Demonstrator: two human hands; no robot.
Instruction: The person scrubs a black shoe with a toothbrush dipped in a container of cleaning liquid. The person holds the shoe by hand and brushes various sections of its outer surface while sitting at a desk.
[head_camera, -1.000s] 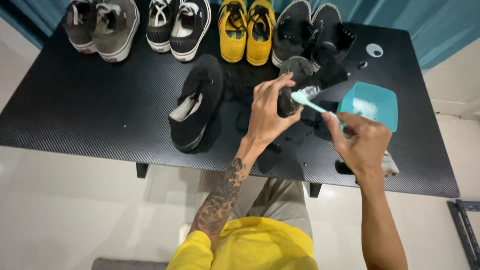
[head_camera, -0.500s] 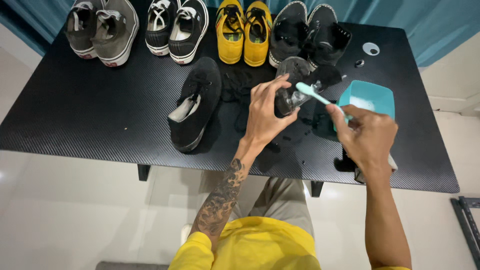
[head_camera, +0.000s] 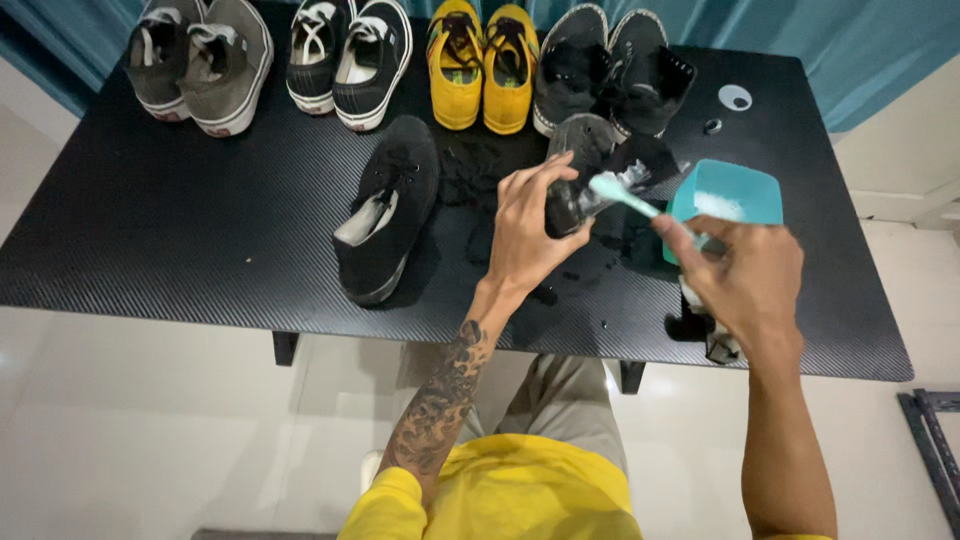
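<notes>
Fingers of the left hand (head_camera: 528, 228) wrap a dark shoe (head_camera: 585, 165) above the black table (head_camera: 180, 230). Right hand (head_camera: 742, 275) pinches a teal toothbrush (head_camera: 630, 198), its head touching the shoe, beside a teal bowl (head_camera: 728, 200).

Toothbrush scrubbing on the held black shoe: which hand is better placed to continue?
Probably right: right hand holds the toothbrush, bristles at the black shoe; left hand steadies it.

Along the black table's (head_camera: 180, 230) far edge stand grey sneakers (head_camera: 200, 60), black-and-white sneakers (head_camera: 350, 55) and yellow sneakers (head_camera: 482, 62).
</notes>
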